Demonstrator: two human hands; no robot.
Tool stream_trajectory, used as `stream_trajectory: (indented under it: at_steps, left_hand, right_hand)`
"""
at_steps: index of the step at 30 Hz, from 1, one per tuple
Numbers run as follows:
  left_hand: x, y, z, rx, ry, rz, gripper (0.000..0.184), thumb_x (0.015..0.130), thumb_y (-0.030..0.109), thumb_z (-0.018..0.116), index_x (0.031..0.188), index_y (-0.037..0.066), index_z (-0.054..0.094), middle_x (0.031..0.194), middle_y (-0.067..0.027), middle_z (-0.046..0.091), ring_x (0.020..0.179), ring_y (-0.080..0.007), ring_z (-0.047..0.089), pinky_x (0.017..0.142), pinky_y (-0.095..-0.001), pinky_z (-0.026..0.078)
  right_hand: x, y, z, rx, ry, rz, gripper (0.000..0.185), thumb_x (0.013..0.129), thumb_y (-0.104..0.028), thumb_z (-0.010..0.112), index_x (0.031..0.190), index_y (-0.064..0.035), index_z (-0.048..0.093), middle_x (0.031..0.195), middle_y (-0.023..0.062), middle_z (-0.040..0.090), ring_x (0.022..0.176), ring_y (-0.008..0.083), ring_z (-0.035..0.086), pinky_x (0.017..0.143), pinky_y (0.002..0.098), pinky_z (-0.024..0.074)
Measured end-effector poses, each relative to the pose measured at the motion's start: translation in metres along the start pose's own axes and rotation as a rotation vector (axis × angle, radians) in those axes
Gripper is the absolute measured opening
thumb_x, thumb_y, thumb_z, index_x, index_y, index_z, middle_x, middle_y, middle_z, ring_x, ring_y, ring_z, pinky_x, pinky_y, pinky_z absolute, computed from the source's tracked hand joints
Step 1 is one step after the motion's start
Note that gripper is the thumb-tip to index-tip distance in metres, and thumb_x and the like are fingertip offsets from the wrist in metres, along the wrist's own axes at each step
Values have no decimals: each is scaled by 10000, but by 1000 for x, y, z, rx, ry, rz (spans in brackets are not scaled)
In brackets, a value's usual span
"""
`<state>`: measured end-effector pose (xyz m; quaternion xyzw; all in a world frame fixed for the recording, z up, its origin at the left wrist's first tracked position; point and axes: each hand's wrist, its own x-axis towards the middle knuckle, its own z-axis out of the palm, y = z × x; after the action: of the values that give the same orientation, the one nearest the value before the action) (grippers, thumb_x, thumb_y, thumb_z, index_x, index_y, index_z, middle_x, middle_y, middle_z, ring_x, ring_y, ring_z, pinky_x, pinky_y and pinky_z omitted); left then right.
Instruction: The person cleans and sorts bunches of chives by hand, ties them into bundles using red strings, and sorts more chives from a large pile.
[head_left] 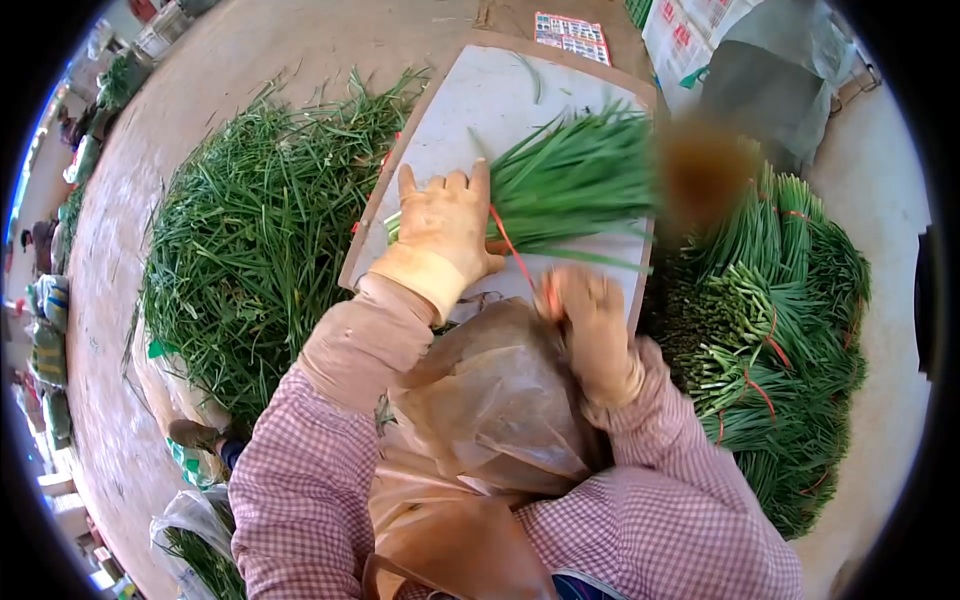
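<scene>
A bunch of long green leaves that look like garlic chives (575, 175) lies across a pale board (490, 95), its leaf ends blurred on the right. My left hand (440, 225), in a cream glove, clasps the bunch from above near the stem end; pale stem tips stick out on its left. From beside that hand a thin red tie (512, 245) runs taut toward me. Its other end is in the closed fingers of my right hand (590, 315), also gloved and smeared by motion. What lies under my left palm is hidden.
Loose chives form a big heap (260, 220) left of the board. On the right, tied bunches (780, 330) with red bands are stacked. A brown plastic apron (490, 400) covers my lap. A printed sheet (572, 38) lies beyond the board, near white bags (690, 40).
</scene>
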<state>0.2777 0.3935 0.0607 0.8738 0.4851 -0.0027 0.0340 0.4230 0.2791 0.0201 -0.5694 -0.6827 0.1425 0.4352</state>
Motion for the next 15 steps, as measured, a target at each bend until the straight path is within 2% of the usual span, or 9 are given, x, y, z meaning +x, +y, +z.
stream_trajectory:
  at_steps: [2,3,6,8,9,10,12,13,15]
  left_hand:
    - [5,-2,4,12,-37,21,1058,571,463,819,1397,35,316,1170,-122,571,1128,-278,542,1069,-580,239]
    - [2,-1,3,-5,-32,48,1066,565,486,813,1396,39,317,1179,-131,568,1140,-283,533,1060,-580,251]
    - [7,-5,-4,15,-38,84,1084,553,505,811,1404,55,313,1199,-136,560,1154,-277,523,1056,-575,254]
    - [-1,2,-4,105,146,68,1105,528,500,822,1409,68,312,1247,-125,535,1170,-281,511,1060,-588,234]
    - [-3,8,3,227,199,35,941,663,423,763,1414,85,308,1298,-127,501,1235,-314,449,1058,-638,190]
    - [-4,11,15,233,205,55,941,663,423,763,1414,85,308,1298,-127,501,1235,-314,449,1058,-638,190]
    - [-5,10,39,380,445,115,711,814,313,608,1415,77,310,1341,-144,462,1257,-341,420,1049,-660,175]
    - [-4,8,48,393,368,98,592,870,246,491,1409,66,326,1357,-155,450,1257,-357,417,1036,-679,172]
    - [-3,9,41,403,301,33,619,859,281,495,1414,72,316,1371,-134,440,1265,-325,423,1034,-670,181]
  right_hand:
    - [-34,10,1,1163,-54,444,262,935,-188,535,738,-15,547,692,23,518,645,144,490,572,287,388]
    - [-39,4,-1,1164,-46,453,262,935,-188,535,738,-15,547,692,23,518,645,144,490,572,287,388]
    - [-18,-13,4,598,-97,347,212,913,-157,574,781,9,559,720,31,548,663,131,499,610,267,414]
    - [-9,-34,2,955,-24,449,190,918,-134,561,802,16,574,724,32,554,673,115,501,616,255,420]
    - [0,-44,1,954,-3,445,190,918,-134,561,802,16,574,724,32,554,673,115,501,616,255,420]
    - [9,-54,-1,1007,26,400,182,920,-128,560,818,20,585,729,31,559,672,111,501,617,251,422]
    - [18,-69,1,1062,67,351,175,922,-123,559,834,23,595,734,31,564,671,107,501,619,246,424]
    - [21,-76,5,1064,102,376,166,918,-117,562,833,23,595,733,27,560,671,106,500,617,248,422]
    - [21,-80,5,1045,85,430,130,889,-87,578,808,16,579,720,44,555,669,126,505,621,271,419]
